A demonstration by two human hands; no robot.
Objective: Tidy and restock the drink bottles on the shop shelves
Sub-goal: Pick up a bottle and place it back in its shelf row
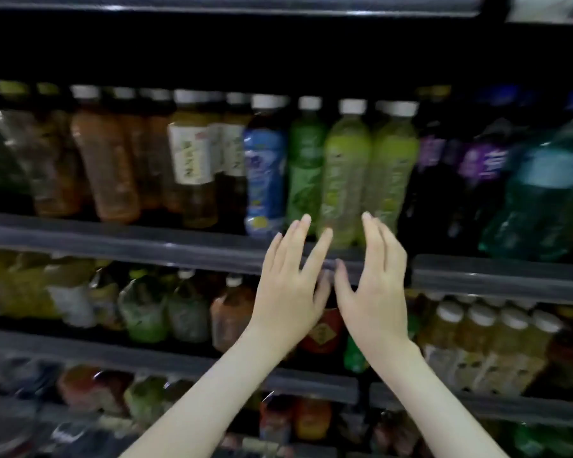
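Left forearm (209, 395) and right forearm (420, 388) rise from the lower edge toward the shelves. Left hand (291, 285): open, fingers straight and spread, holding nothing. Right hand (374, 285): open likewise, palm turned inward, thumb apart from the fingers, holding nothing. The 2 hands stand side by side with a narrow gap between them, in front of the grey shelf rail (146, 246). Their fingertips overlap the bases of 2 yellow-green bottles (344, 173), white-capped and upright on the upper shelf; whether any fingertip touches a bottle cannot be told. Left of that pair, same shelf: 1 green bottle (306, 166), 1 blue-labelled bottle (265, 173), then white-labelled tea bottles (192, 160) and amber bottles (103, 166). Right of the pair: purple-labelled dark bottles (483, 166) and 1 large teal bottle (549, 193). Below the rail, a red-labelled bottle (325, 328) shows between the wrists, and white-capped pale bottles (477, 338) stand in a row at right. Motion blur leaves label text unreadable.
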